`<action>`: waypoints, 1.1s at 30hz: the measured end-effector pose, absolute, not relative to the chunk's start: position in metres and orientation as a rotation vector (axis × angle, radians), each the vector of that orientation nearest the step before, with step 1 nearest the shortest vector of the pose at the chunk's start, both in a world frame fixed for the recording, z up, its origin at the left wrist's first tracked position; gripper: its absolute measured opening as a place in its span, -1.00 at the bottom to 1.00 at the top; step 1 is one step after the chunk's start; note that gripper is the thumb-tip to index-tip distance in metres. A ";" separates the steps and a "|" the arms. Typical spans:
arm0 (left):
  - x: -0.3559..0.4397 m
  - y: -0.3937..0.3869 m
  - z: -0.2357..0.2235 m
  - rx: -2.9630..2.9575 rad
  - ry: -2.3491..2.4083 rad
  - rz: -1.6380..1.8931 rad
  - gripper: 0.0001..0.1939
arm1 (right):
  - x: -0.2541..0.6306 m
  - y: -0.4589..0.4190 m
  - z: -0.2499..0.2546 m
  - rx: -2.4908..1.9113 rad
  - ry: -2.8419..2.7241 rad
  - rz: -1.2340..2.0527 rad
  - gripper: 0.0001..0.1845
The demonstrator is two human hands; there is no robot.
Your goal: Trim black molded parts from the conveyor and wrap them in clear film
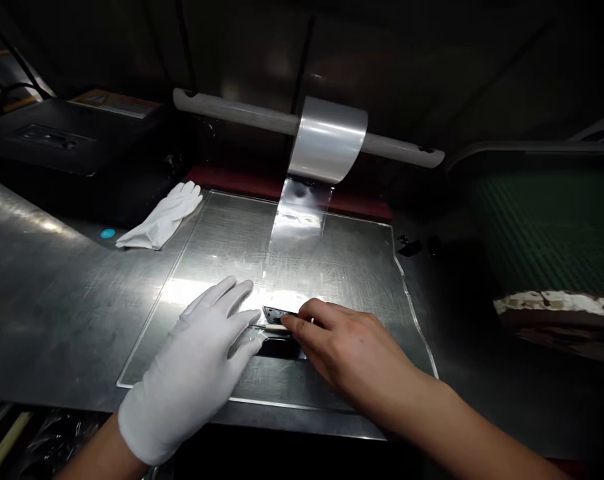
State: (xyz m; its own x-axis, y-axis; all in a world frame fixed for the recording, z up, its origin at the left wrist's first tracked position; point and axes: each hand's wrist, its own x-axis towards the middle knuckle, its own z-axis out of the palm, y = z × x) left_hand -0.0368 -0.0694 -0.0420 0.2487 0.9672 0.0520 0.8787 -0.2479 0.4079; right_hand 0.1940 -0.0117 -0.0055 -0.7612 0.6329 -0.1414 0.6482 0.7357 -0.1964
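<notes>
In a white glove, my left hand (209, 347) rests over the clear sheet (232, 230), its forefinger and thumb curled at the left end of a small black part (278, 313). The part looks tilted, with fine details on its face. My bare right hand (342, 343) pinches a thin tool with a pale handle (275, 327). The tool's narrow dark tip points left, between the gloved fingertips. Just below the tool, a glossy black strip (281, 347) lies on the sheet near my left thumb. My right fingers hide the right ends of these pieces.
A roll of clear film (329, 140) hangs on a white bar (242, 112), its loose end reaching the sheet. A white glove (162, 217) lies at the left, near a black box (57, 137). At the right is a green ribbed belt (557, 227).
</notes>
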 end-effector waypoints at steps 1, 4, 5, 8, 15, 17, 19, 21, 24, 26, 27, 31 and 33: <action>-0.037 -0.069 -0.043 2.236 1.705 0.416 -0.72 | 0.195 -0.012 -0.006 1.055 2.857 -0.365 -0.62; -0.038 -0.069 -0.044 2.251 1.696 0.404 -0.70 | 0.208 -0.014 -0.007 1.067 2.851 -0.311 -0.63; -0.039 -0.069 -0.044 2.252 1.697 0.406 -0.69 | 0.216 -0.016 -0.007 1.078 2.851 -0.284 -0.64; -0.040 -0.071 -0.046 2.242 1.710 0.432 -0.65 | 0.254 -0.023 -0.005 1.134 2.825 -0.203 -0.65; -0.039 -0.074 -0.035 2.237 1.688 0.538 -0.70 | 0.388 -0.059 -0.009 1.461 2.814 -0.042 -0.63; -0.034 -0.075 -0.028 2.278 1.629 0.593 -0.75 | 0.419 -0.070 -0.021 1.712 2.741 0.056 -0.63; -0.024 -0.075 -0.020 2.353 1.540 0.547 -0.77 | 0.441 -0.076 -0.038 1.942 2.601 0.122 -0.62; -0.013 -0.075 -0.012 2.448 1.466 0.397 -0.79 | 0.455 -0.078 -0.054 2.042 2.549 0.126 -0.58; 0.003 -0.073 -0.004 2.596 1.423 0.135 -0.73 | 0.453 -0.073 -0.069 2.088 2.659 0.148 -0.55; 0.010 -0.074 -0.003 2.684 1.443 0.001 -0.68 | 0.431 -0.069 -0.069 2.110 2.777 0.155 -0.57; 0.012 -0.074 -0.004 2.723 1.458 -0.051 -0.66 | 0.414 -0.067 -0.065 2.079 2.864 0.099 -0.59; 0.017 -0.077 -0.010 2.811 1.525 -0.147 -0.60 | 0.316 -0.055 -0.042 1.566 3.237 -0.445 -0.61; 0.017 -0.076 -0.013 2.812 1.558 -0.143 -0.62 | 0.273 -0.048 -0.037 1.372 3.233 -0.537 -0.59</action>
